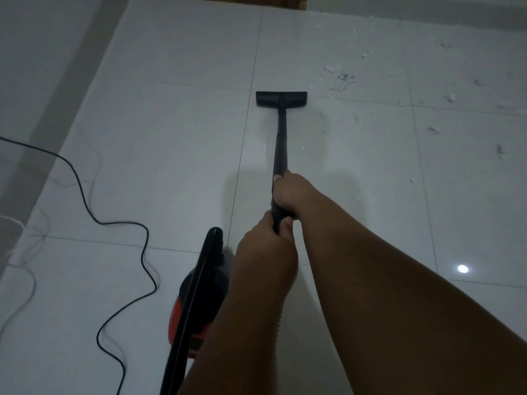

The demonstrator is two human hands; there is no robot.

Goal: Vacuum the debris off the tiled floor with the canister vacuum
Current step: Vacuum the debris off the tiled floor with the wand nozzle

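As the right hand and, just behind it, the left hand gripped the wand, fingers curled fully round it, the nozzle sat on the floor at 12 o'clock, debris at 2 o'clock, the canister at 7 o'clock.

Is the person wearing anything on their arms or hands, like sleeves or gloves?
No. Both forearms are bare, no sleeves in view. The left hand and right hand have no gloves, and no watch or rings show in this dim picture.

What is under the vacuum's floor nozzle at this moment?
The floor nozzle sits on white tile; the debris lies to its right, apart. Whatever is directly beneath it is covered.
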